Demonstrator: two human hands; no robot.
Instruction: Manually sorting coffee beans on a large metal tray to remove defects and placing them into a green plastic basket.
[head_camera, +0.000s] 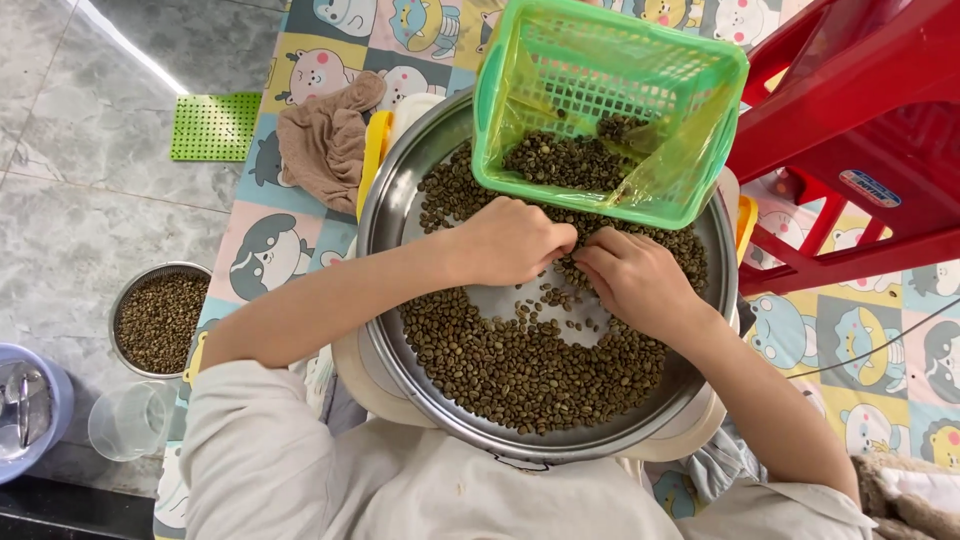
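Note:
A wide round metal tray (385, 215) rests on my lap, covered with greenish-brown beans (520, 365) except for a bare patch in the middle. My left hand (510, 240) and my right hand (630, 275) lie knuckles-up on the beans, fingertips curled and meeting near the tray's centre. Whether either hand pinches a bean is hidden. A green plastic basket (600, 75) lined with a clear bag leans on the tray's far edge, with more beans inside.
A small metal bowl of beans (158, 318) stands on the floor at left, near a clear plastic cup (128, 420) and a blue container (30, 405). A brown cloth (325, 140) and green mat (213, 126) lie beyond. A red plastic stool (860, 130) stands at right.

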